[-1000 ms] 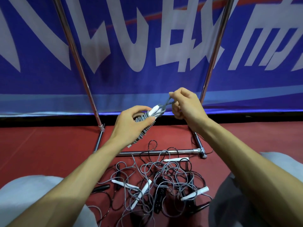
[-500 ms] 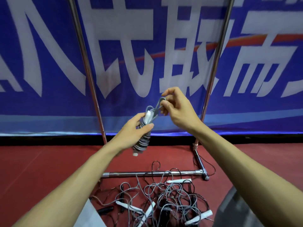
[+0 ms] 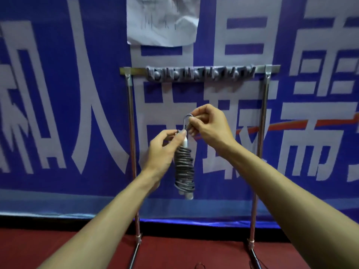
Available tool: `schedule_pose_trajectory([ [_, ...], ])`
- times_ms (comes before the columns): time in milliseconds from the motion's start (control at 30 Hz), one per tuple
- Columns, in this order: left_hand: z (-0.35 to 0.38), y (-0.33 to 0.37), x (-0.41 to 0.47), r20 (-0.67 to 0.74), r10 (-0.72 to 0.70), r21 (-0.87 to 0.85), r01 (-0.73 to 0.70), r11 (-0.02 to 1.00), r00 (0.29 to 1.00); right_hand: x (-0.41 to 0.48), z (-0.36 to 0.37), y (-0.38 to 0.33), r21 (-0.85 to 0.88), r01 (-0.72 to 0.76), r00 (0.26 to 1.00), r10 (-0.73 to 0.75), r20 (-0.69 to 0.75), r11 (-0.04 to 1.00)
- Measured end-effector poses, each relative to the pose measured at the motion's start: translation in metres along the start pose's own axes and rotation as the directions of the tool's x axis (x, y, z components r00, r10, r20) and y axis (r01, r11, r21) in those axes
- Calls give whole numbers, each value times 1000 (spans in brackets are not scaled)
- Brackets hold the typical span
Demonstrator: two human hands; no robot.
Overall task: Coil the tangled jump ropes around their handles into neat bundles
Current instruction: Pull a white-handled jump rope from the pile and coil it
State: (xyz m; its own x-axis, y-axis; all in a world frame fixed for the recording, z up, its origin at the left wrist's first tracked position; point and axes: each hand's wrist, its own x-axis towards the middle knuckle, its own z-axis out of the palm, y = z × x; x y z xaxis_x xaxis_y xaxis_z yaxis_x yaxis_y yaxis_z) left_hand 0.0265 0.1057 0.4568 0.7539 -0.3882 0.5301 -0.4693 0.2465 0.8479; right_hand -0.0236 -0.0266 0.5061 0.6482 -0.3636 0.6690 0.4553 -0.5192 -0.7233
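The left hand [image 3: 165, 150] is raised in front of the chest, palm turned inward, thumb and forefinger pinched together on the top of a white handle [image 3: 185, 141]. From that pinch a bundle of grey rope [image 3: 184, 169] hangs straight down, wound in tight turns around the handles, whose white ends [image 3: 188, 195] poke out at the bottom. The right hand [image 3: 208, 124] sits a little higher and to the right, wrist bent, fingertips closed on a small loop of rope [image 3: 186, 119] that stands up from the top of the bundle. Both forearms reach up and forward from the lower corners, bare to the edge of view.

Behind the hands stands a metal rack [image 3: 130, 121] with two upright poles and a crossbar carrying a row of grey hooks [image 3: 200, 73]. The bundle hangs between the poles, below the hooks and apart from them. The rack's feet rest on a red floor [image 3: 58, 247]. A blue banner [image 3: 101, 105] with large white Chinese characters, blurred and cut off, fills the background; a crumpled sheet of paper [image 3: 161, 20] is stuck near its top, its marks too faint to read.
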Motion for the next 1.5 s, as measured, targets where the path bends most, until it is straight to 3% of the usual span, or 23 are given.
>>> schedule_pose_trajectory([
  [133, -14, 36, 21, -58, -58, -59, 55, 997, 997, 27, 11, -24, 92, 20, 999, -24, 46, 996],
  [367, -33, 59, 70, -114, 37, 108, -25, 994, 993, 71, 34, -32, 214, 31, 997, -45, 59, 976],
  [633, -49, 48, 148, -154, 42, 220, -8, 975, 987, 129, 58, -6, 319, 15, 999, -29, 39, 948],
  [900, -72, 30, 230, -169, 63, 283, -13, 959, 984, 201, 90, 13, 145, 56, 996, -65, 64, 988],
  [1033, -82, 32, 267, -209, 61, 283, 1, 959, 976, 231, 110, 9, 195, 1, 1000, 0, -3, 981],
  [1267, -90, 39, 306, -210, 39, 332, 34, 943, 977, 268, 133, 18, 120, -101, 973, 123, -197, 988],
  [1500, -84, 27, 313, -238, -33, 292, 103, 951, 971, 278, 141, 33, 40, -157, 959, 162, -232, 987],
])
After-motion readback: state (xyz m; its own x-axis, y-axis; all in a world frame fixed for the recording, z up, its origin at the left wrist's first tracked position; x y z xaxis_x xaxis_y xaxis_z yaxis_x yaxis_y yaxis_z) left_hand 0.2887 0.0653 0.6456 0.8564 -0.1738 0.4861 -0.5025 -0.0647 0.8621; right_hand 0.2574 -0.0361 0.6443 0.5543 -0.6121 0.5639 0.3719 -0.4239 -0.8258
